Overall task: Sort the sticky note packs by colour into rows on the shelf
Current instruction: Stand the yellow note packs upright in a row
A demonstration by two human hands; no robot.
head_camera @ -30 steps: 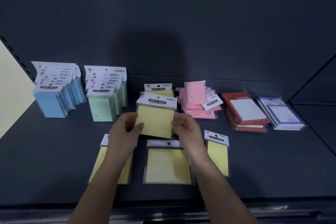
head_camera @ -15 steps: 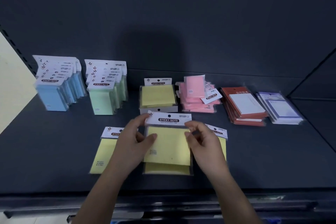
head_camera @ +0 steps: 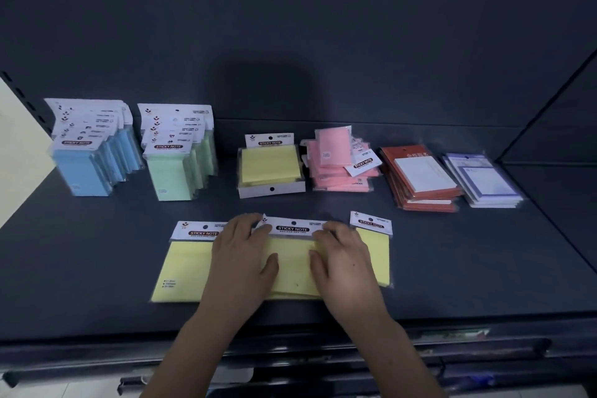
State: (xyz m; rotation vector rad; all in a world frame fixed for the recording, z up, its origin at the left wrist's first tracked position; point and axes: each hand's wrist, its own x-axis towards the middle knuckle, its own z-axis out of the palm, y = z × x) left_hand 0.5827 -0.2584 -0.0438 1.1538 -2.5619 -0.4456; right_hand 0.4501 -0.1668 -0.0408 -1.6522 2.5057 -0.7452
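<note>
Middle yellow pack (head_camera: 292, 268): lies near the front edge of the shelf (head_camera: 97, 252), on top of another yellow pack.
Left hand (head_camera: 242, 257) and right hand (head_camera: 344, 263): both press flat on it, fingertips on the ends of its header card and thumbs spread on the yellow face. Neither grip closes round anything.
Left yellow pack (head_camera: 184, 265) and right yellow pack (head_camera: 376, 255): just beside it, partly under the hands.
Back edge, left to right: blue packs (head_camera: 80, 171) and green packs (head_camera: 171, 174), standing upright; yellow stack (head_camera: 271, 165), pink pile (head_camera: 336, 168), orange-red pads (head_camera: 420, 178) and purple pads (head_camera: 484, 181), lying flat.
</note>
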